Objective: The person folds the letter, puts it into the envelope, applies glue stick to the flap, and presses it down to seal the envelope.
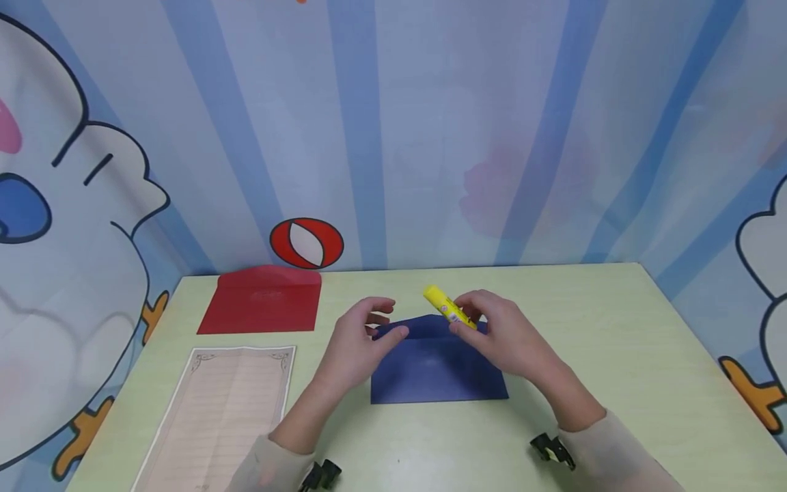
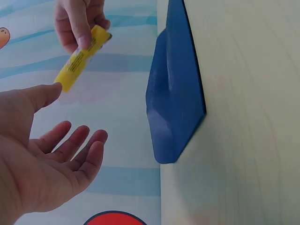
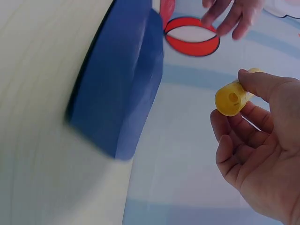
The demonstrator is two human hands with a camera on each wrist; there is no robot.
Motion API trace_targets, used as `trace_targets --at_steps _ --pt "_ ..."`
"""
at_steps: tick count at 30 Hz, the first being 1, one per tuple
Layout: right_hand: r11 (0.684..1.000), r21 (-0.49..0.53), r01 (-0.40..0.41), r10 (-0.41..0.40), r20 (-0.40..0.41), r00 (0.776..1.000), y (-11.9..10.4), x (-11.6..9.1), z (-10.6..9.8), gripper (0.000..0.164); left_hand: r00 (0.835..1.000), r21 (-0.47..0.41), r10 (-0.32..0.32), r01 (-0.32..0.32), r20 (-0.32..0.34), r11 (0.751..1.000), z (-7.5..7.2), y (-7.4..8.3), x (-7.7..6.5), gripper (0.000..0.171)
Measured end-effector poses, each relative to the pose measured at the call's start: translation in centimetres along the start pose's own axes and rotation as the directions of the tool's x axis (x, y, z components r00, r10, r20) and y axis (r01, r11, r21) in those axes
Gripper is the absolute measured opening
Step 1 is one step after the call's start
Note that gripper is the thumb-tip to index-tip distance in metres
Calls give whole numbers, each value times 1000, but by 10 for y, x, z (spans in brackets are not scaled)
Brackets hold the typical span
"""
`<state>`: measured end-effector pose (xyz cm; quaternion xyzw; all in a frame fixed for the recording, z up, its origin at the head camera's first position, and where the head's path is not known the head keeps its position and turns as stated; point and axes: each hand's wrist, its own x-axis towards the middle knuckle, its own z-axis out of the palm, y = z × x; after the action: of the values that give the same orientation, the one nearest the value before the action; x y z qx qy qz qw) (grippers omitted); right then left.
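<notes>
Between thumb and fingers, my right hand [image 1: 507, 331] pinches a yellow glue stick [image 1: 444, 303] above the blue envelope [image 1: 438, 374]. In the right wrist view the round end of the glue stick [image 3: 229, 99] faces the camera. My left hand [image 1: 359, 342] hovers over the envelope's left side, its fingers loosely bent and holding nothing. The left wrist view shows the left palm [image 2: 44, 173] turned up, with the thumb tip close to the glue stick's end. The envelope lies on the table, its flap [image 1: 424, 326] raised at the far side.
A red envelope [image 1: 261, 307] lies at the table's back left, flap open. In front of it is a sheet of lined letter paper [image 1: 227, 410] with a decorated border. The pale table [image 1: 615, 342] meets a blue striped backdrop [image 1: 418, 137] behind.
</notes>
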<state>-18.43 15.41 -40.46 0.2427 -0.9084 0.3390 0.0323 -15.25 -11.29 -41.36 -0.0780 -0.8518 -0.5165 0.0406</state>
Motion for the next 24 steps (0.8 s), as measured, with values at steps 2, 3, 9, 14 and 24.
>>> trace_targets --at_steps 2,3,9,14,24 --pt "1000 -21 -15 15 3 1000 8 -4 -6 33 1000 65 18 -18 3 998 -1 -2 -1 52" --pt "999 -31 -23 23 3 1000 11 -5 -8 32 1000 98 26 -27 6 995 -2 -3 -1 54" --pt "994 -82 -67 67 1 998 34 -15 -25 29 996 265 75 -85 47 960 -9 -9 -4 62" --pt "985 -133 -113 114 2 993 56 -21 -41 31 989 357 131 -149 75 922 -17 -16 -5 65" --pt "952 -214 -219 230 31 973 95 -38 -65 33 983 423 162 -181 81 888 -23 -24 -6 67"
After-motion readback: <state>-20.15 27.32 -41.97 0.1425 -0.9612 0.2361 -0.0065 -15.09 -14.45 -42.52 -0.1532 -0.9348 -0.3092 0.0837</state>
